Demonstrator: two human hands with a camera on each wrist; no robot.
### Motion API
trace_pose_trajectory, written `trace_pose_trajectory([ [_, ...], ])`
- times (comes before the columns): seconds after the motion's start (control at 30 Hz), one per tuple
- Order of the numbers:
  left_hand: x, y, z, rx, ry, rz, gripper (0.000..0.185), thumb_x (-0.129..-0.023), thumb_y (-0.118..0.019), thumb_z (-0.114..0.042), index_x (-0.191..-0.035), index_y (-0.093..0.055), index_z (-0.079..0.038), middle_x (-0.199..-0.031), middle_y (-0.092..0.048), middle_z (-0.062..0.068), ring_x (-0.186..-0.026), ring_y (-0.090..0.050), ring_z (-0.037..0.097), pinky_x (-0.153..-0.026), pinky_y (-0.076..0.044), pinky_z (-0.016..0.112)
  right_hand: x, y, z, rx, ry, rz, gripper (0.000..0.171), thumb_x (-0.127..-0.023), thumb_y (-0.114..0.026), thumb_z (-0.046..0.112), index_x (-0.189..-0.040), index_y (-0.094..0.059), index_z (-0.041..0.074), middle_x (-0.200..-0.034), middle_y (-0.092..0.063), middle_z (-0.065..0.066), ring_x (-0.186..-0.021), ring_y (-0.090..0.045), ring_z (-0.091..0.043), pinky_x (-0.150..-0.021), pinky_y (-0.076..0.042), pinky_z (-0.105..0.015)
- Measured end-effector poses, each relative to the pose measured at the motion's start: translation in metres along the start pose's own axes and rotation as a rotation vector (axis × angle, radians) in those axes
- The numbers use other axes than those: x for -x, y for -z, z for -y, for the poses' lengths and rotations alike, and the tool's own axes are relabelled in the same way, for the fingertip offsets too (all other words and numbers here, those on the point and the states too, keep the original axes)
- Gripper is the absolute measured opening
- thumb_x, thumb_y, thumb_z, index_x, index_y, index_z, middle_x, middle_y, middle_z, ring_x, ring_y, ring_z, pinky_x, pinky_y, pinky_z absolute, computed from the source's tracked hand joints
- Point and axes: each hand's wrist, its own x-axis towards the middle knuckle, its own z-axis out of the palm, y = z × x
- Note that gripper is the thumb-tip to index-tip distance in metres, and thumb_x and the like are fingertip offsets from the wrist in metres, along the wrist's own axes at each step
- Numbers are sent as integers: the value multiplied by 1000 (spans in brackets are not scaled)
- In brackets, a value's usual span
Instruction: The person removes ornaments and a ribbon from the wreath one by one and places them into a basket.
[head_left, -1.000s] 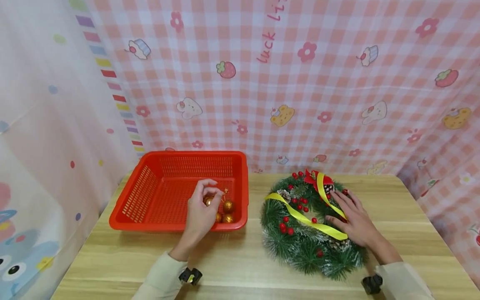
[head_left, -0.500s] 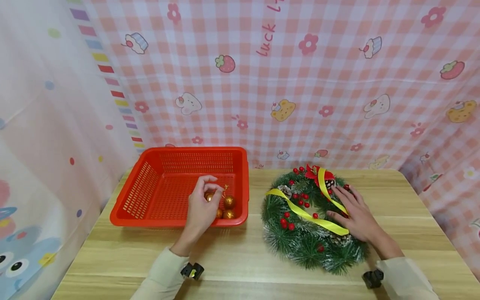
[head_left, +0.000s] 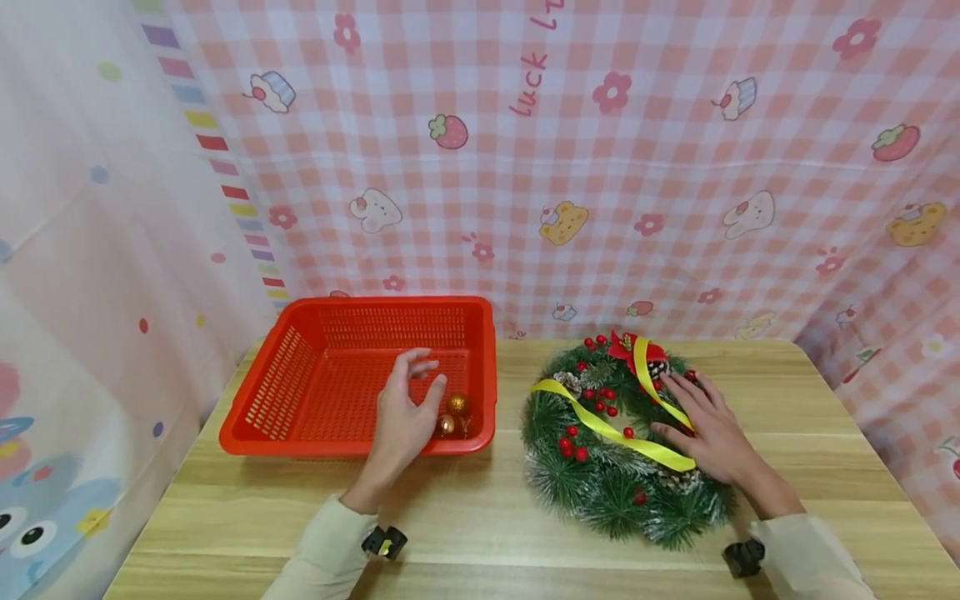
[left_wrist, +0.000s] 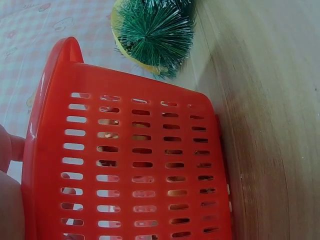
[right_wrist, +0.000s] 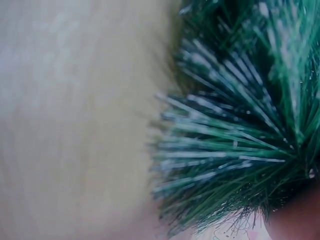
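Head view: my left hand (head_left: 401, 410) hovers, fingers apart, over glittery gold baubles (head_left: 452, 415) in the red basket (head_left: 300, 392); at 3 o'clock my right hand (head_left: 708, 433), fingers flat, presses the green wreath (head_left: 592, 467).

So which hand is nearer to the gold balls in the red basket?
Left. The left hand hovers open just beside the gold balls in the basket; the right hand rests on the wreath.

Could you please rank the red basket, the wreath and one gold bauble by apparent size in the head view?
1. red basket
2. wreath, only somewhat smaller
3. gold bauble, by far the smallest
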Motion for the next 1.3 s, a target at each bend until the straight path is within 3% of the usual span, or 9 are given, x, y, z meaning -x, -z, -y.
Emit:
trace_pose_trajectory([
  [0.23, 1, 0, 1, 16, -28, -11, 34, -96, -64, -12, -128, -53, -15, -114, -69, 3, -107, -58, 26, -83, -43, 40, 1, -1, 1, -3, -8, -3, 78, -96, -61, 43, -158, -24, 12, -160, -25, -21, -148, -4, -46, -104, -14, -76],
  [0.43, 5, -7, -9, 7, -111, -23, 33, -93, -66, -7, -124, -56, -12, -110, -68, 3, -103, -57, 25, -89, -44, 43, 4, -2, 5, -16, -21, -18, 78, -96, -61, 43, -158, -25, 11, -159, -24, -23, -149, -2, -45, -104, -12, -76],
  [0.63, 12, -28, -29, 27, -221, 10, 33, -92, -66, -4, -123, -58, -12, -108, -68, 6, -102, -58, 25, -89, -46, 48, 4, -1, 7, -27, -45, -16, 78, -97, -60, 44, -158, -23, 13, -160, -23, -24, -149, -2, -46, -104, -12, -77],
  [0.77, 20, -47, -44, 53, -242, 96, 35, -91, -66, -3, -123, -58, -12, -109, -67, 3, -101, -59, 23, -86, -47, 43, 4, -1, 7, -36, -54, -19, 77, -97, -59, 44, -158, -24, 14, -160, -22, -23, -149, -3, -46, -104, -12, -77],
  [0.93, 32, -76, -59, 73, -250, 279, 34, -92, -64, -7, -125, -58, -11, -111, -67, 2, -103, -59, 22, -89, -47, 39, 4, -1, 7, -75, -64, -25, 75, -98, -58, 43, -158, -24, 15, -161, -21, -22, -149, -3, -46, -102, -12, -78],
  [1.17, 46, -120, -71, -39, -289, 523, 31, -97, -62, -16, -127, -56, -21, -116, -67, -2, -101, -59, 14, -84, -46, 23, 4, 0, 7, -95, -72, -32, 73, -98, -57, 43, -158, -26, 15, -161, -22, -21, -148, -3, -48, -101, -12, -79],
  [1.3, 48, -140, -76, -60, -301, 624, 33, -98, -61, -16, -130, -52, -20, -120, -67, -5, -87, -58, 0, -76, -47, 16, 3, -1, 6, -91, -66, -35, 73, -98, -58, 43, -157, -28, 13, -160, -23, -22, -148, -4, -49, -101, -12, -79],
])
